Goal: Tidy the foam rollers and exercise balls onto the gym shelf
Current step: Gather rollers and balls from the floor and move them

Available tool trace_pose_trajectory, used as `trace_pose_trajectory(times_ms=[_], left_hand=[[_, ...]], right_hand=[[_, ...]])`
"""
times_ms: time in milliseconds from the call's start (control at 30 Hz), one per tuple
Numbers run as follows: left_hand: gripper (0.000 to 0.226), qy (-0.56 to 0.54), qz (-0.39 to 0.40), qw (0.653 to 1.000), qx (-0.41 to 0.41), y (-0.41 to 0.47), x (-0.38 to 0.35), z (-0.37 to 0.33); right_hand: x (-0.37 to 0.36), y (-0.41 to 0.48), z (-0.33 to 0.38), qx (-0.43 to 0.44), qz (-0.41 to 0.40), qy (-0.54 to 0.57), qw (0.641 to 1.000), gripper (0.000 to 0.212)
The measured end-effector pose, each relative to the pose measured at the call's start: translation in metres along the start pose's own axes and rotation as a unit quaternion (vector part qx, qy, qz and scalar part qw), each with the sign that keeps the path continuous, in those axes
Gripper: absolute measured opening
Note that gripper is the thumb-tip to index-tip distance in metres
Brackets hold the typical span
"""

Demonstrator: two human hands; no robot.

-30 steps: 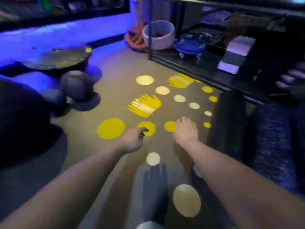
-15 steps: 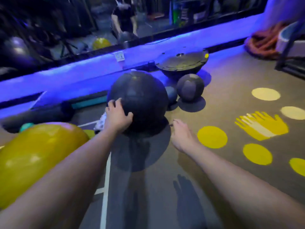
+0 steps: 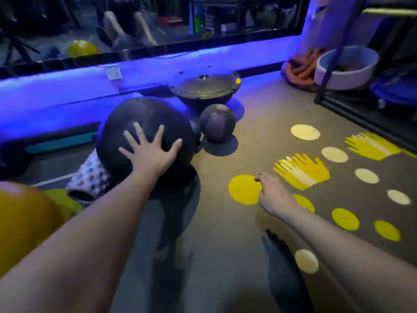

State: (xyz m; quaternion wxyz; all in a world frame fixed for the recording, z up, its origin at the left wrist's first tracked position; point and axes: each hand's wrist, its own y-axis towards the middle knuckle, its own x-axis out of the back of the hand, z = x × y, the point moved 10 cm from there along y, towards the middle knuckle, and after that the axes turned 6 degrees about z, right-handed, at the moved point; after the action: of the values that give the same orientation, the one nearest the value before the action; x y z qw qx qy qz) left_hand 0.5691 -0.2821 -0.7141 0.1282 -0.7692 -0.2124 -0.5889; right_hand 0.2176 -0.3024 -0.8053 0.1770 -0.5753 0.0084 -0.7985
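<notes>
A large dark exercise ball [image 3: 126,123] rests on the floor near the lit wall. My left hand [image 3: 150,152] lies flat on its near top, fingers spread wide. My right hand [image 3: 274,195] hovers low over the floor to the right, fingers loosely curled, holding nothing. A smaller dark ball [image 3: 217,123] sits just right of the big one. A white bumpy foam roller [image 3: 90,179] pokes out from under the big ball's left side. A yellow exercise ball [image 3: 24,220] fills the left edge. The gym shelf [image 3: 338,105] frame stands at the far right.
A dome balance trainer [image 3: 204,91] lies upside down by the wall. A white tub [image 3: 345,68] and coiled orange rope [image 3: 300,68] sit at the shelf's end. Yellow dots and handprints [image 3: 302,170] mark the floor. A mirror runs along the wall.
The view swung left from the shelf to the balls. My left hand went from the big ball's left side onto its top, fingers spread. My right hand drifted right, away from the ball.
</notes>
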Motion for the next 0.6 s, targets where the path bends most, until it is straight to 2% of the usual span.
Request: trace_pose_trajectory(times_ms=[133, 233, 300, 333, 400, 467, 533, 600], left_hand=[[0.092, 0.113, 0.072, 0.983, -0.126, -0.051, -0.030, -0.064], [0.092, 0.156, 0.126, 0.935, -0.294, -0.094, -0.040, -0.109], [0.086, 0.142, 0.096, 0.901, -0.399, -0.115, -0.025, -0.124], [0.083, 0.129, 0.051, 0.900, -0.414, -0.117, -0.013, -0.123], [0.078, 0.082, -0.072, 0.925, -0.363, -0.103, 0.015, -0.104], [0.075, 0.025, -0.122, 0.960, -0.252, -0.080, 0.030, -0.076], [0.073, -0.038, -0.054, 0.984, -0.163, -0.062, 0.019, -0.066], [0.071, -0.085, 0.015, 0.987, -0.133, -0.059, 0.001, -0.079]], right_hand=[[0.022, 0.001, -0.004, -0.010, -0.031, 0.016, 0.999, 0.050], [0.043, -0.009, -0.003, -0.043, -0.070, 0.022, 0.996, 0.048], [0.059, -0.019, -0.003, -0.053, -0.116, 0.016, 0.992, 0.044], [0.067, -0.024, -0.002, -0.049, -0.142, 0.010, 0.989, 0.043], [0.087, -0.031, 0.006, -0.027, -0.201, 0.025, 0.979, 0.045], [0.105, -0.034, 0.018, 0.000, -0.249, 0.059, 0.967, 0.053], [0.114, -0.035, 0.034, 0.045, -0.266, 0.068, 0.961, 0.057], [0.117, -0.039, 0.057, 0.117, -0.278, 0.038, 0.953, 0.059]])
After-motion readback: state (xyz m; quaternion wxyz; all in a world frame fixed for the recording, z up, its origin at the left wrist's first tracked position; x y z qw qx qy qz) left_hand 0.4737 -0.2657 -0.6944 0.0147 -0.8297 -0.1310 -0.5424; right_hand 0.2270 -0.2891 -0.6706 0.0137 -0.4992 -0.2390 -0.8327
